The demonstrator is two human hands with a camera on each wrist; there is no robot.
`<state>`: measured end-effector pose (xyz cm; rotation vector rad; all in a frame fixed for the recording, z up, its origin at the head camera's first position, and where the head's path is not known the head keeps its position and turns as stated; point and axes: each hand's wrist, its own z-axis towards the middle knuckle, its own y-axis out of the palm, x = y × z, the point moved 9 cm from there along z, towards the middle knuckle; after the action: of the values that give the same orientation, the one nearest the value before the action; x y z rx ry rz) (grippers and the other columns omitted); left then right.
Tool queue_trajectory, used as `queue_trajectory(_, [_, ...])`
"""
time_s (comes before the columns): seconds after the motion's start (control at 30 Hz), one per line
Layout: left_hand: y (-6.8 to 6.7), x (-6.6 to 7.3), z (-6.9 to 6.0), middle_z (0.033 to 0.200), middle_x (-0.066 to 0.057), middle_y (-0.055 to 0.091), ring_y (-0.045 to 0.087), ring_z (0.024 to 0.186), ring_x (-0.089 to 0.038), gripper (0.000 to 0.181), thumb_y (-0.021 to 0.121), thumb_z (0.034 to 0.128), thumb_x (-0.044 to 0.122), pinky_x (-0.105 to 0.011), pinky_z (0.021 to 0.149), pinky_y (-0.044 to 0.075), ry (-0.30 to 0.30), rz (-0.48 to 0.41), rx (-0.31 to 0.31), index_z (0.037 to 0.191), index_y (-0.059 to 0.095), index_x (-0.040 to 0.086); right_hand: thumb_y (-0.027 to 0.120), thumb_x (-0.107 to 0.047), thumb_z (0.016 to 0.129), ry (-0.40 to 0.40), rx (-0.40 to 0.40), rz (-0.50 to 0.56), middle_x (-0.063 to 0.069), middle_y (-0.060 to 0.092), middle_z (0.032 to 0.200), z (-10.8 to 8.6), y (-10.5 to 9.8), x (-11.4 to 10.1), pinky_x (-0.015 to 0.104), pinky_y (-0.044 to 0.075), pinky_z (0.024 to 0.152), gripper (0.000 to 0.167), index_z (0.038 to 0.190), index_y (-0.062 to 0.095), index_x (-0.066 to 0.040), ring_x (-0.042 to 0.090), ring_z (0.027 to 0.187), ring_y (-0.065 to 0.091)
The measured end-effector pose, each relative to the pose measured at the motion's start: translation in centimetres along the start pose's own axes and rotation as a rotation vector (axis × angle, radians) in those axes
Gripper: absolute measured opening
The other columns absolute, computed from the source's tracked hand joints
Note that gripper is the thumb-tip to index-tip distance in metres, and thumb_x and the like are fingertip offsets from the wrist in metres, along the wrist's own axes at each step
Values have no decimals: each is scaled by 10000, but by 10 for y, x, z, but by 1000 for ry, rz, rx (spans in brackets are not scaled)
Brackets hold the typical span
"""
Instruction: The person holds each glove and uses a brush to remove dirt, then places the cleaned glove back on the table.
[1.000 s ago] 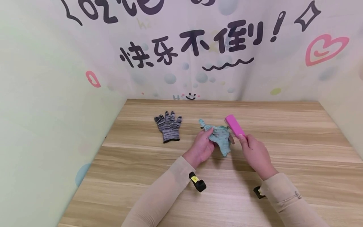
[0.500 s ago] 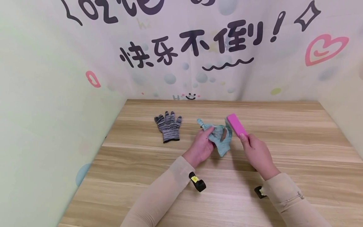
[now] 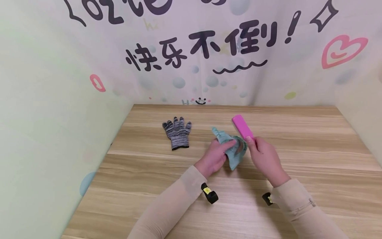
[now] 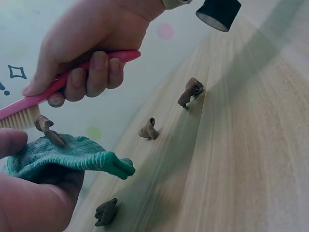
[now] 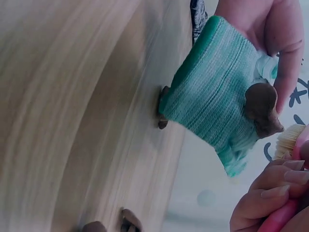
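Note:
My left hand (image 3: 213, 158) pinches a teal knitted glove (image 3: 234, 162) above the table, with the thumb on top. A brown curled lump (image 4: 50, 131) sits on the glove's upper side in the left wrist view; the right wrist view shows the lump (image 5: 262, 110) close to the bristle tips. My right hand (image 3: 267, 162) grips the handle of a pink brush (image 3: 243, 126), fingers curled round it. In the left wrist view the cream bristles (image 4: 21, 119) point down beside the lump and appear to touch it. Part of the glove is hidden by my left hand.
A grey-and-black striped glove (image 3: 179, 134) lies flat on the wooden table (image 3: 143, 186), left of my hands. Several brown lumps lie scattered, among them one lump (image 4: 148, 129) on the table. A printed cloth (image 3: 167, 83) hangs behind the table.
The brush has swung up and to the left, over the glove. My left hand has turned the teal glove, and its thumb reaches farther across it. The striped glove has stayed put.

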<state>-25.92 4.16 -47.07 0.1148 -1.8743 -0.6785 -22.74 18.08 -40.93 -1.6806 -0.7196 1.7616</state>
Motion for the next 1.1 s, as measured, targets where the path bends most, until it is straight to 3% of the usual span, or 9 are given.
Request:
queue_trajectory(0.27, [1,-2,3,1340,-55,662,603,1293,-232,375,573,1019,111,-347,1082,513,-1,11,8,1390,531,77,321,-522,1076,-14,-37,-4,74,473,699,-1,9,-1,292,379,481,587,979,571,1,199,577,424])
queue_trajectory(0.5, [-6,-1,7,1350,-117,652,594,1303,-267,313,513,1044,107,-376,1090,509,-6,-59,100,1353,540,66,310,-549,1068,5,-65,-12,69,466,690,-3,13,5,293,382,478,622,1036,582,9,198,569,425])
queue_trajectory(1.1, [-13,7,9,1345,-129,646,595,1300,-274,332,489,1048,100,-374,1106,499,9,-157,163,1375,506,45,320,-516,1078,-8,-66,-45,79,508,704,-7,16,13,300,405,502,594,1032,580,16,201,587,460])
